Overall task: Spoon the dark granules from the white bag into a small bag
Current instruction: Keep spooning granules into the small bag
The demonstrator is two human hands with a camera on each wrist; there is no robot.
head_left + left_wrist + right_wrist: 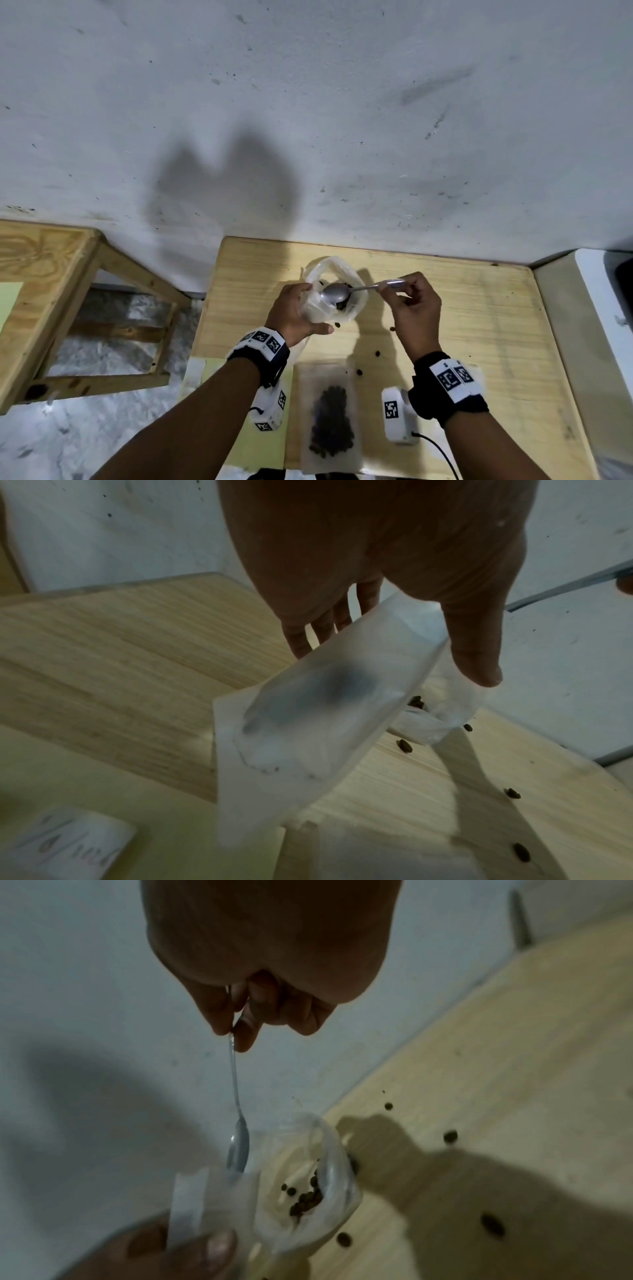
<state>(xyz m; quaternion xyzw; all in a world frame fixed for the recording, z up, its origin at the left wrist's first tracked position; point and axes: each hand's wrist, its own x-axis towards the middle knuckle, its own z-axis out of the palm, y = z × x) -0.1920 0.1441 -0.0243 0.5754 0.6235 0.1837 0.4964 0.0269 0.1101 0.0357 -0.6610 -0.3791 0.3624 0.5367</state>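
My left hand (310, 308) grips a small translucent bag (339, 274) by its side and holds its mouth open above the wooden table (479, 325). My right hand (388, 289) pinches the handle of a metal spoon (337, 294), whose bowl sits in the bag's mouth. The right wrist view shows the spoon (238, 1148) at the rim and a few dark granules (308, 1199) inside the bag (339, 1167). The left wrist view shows my thumb and fingers (304, 639) on the bag (325, 696). A flat whitish bag (330, 377) with a heap of granules (332, 425) lies near the front edge.
Loose granules (377, 353) are scattered on the table between the two bags. A white wall stands right behind the table. A wooden frame (68, 274) stands at the left, a white appliance (599, 308) at the right. A yellow-green sheet (260, 445) lies at the front left.
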